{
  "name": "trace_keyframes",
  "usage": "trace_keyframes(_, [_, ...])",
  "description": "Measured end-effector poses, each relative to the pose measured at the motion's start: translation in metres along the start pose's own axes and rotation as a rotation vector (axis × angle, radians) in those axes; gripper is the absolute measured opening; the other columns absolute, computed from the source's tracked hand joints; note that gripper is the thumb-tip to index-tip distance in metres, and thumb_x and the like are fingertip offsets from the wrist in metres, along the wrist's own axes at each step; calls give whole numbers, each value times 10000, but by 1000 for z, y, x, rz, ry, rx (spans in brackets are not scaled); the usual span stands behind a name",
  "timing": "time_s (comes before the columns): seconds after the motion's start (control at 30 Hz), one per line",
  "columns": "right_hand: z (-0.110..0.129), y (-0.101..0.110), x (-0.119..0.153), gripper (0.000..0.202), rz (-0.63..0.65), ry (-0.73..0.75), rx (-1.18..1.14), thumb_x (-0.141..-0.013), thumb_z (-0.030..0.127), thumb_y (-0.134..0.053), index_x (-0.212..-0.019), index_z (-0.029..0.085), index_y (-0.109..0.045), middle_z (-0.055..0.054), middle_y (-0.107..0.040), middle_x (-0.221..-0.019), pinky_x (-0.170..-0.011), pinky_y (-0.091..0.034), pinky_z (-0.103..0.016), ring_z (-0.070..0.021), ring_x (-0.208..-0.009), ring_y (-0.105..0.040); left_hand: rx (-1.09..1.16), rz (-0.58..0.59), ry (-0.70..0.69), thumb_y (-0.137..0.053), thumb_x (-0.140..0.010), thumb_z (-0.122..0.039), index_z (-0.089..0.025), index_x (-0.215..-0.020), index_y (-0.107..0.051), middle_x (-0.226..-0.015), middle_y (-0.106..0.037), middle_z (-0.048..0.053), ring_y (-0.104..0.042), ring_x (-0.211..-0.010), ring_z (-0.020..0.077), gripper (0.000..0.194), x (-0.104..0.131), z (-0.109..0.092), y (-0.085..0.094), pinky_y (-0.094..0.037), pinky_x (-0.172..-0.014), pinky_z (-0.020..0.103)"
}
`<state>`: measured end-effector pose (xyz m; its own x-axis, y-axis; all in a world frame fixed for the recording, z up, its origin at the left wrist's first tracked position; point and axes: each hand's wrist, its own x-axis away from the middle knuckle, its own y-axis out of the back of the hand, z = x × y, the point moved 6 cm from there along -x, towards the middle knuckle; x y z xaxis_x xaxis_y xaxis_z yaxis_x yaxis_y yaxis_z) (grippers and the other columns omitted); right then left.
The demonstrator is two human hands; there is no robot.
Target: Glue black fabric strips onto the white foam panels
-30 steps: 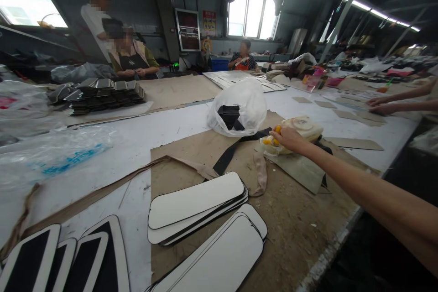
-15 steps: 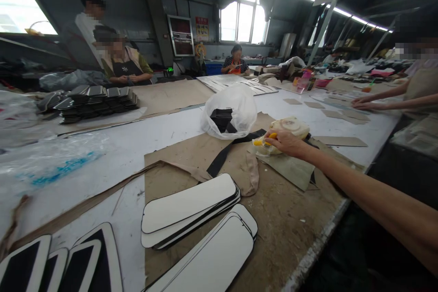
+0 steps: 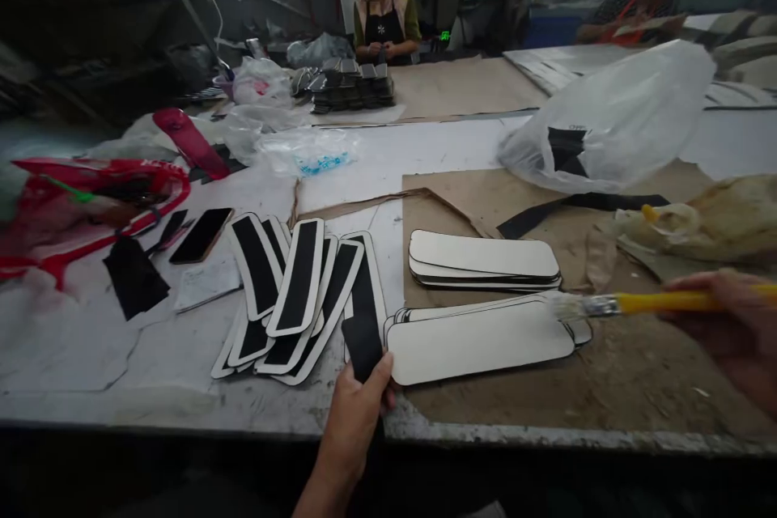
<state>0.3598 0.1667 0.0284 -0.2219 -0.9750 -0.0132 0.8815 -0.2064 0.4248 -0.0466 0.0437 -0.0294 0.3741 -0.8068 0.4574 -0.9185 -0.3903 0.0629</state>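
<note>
My right hand (image 3: 737, 324), partly blurred, grips a brush (image 3: 649, 303) by its yellow handle. The pale bristles lie over the right end of the front stack of white rounded panels (image 3: 479, 348); whether they touch it I cannot tell. Between the thumb and fingers of my left hand (image 3: 358, 409) is a black strip (image 3: 364, 344), held at the left end of that stack. Behind it rests a second stack of white panels (image 3: 482, 257). To the left, several white-edged panels with black centres (image 3: 297, 279) overlap in a fanned pile.
A brown sheet (image 3: 515, 413) covers the table's right part. Farther back stand a plastic bag (image 3: 631, 113) with black pieces and a yellowish container (image 3: 734, 218). On the left lie a phone (image 3: 202, 235) and a red bag (image 3: 121, 202). A person (image 3: 385, 16) sits across the table.
The view has swung left. My right hand has drawn the brush away from the yellowish container to the front white stack. My left hand, holding a black strip, has come into view.
</note>
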Motion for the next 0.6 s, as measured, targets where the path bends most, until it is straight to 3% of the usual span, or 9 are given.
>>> trace_keyframes(0.07, [19,-57,43,222,96,-150,-285,-756,539,-564,-753,334,-650,-62,-646,-866,-662,-521,-368,-250,-788,-626,24,49,-2,-612,-742,-431,-145,-782,-572,-519,-530,-26,-438,-455,91,291,1,2,0,-316,-438,206])
trace_keyframes(0.17, [57,-136,87,224,250,-171,-527,-758,470,-620,-750,250,-658,-27,-601,-867,-650,-540,-292,-158,-699,-591,8,112,-17,-596,-758,-421,-145,-776,-562,-519,-536,-24,-442,-460,88,278,1,5,1,-325,-445,203])
trace_keyframes(0.27, [68,-179,104,251,312,-199,-645,-763,439,-639,-772,188,-645,-31,-584,-866,-645,-532,-243,-128,-720,-578,-16,156,-18,-580,-769,-415,-144,-797,-556,-506,-539,-26,-447,-452,93,273,0,7,2,-329,-444,208])
trace_keyframes(0.33, [61,-185,107,265,315,-206,-635,-758,434,-648,-785,171,-644,-33,-583,-861,-641,-527,-233,-125,-723,-578,-30,172,-24,-564,-778,-412,-146,-791,-552,-490,-531,-31,-445,-445,95,266,0,8,3,-326,-442,209])
trace_keyframes(0.4, [51,-178,106,273,280,-180,-556,-753,436,-652,-793,167,-644,-32,-585,-863,-649,-527,-236,-129,-726,-585,-39,175,-36,-557,-783,-406,-150,-779,-549,-498,-537,-30,-449,-444,93,256,-1,8,4,-328,-444,209])
trace_keyframes(0.6, [43,-113,91,354,32,2,-25,-794,501,-558,-831,162,-652,-57,-635,-851,-681,-522,-277,-180,-734,-637,-57,173,-58,-557,-781,-418,-161,-741,-544,-466,-527,-34,-451,-442,97,260,-4,15,4,-342,-457,210])
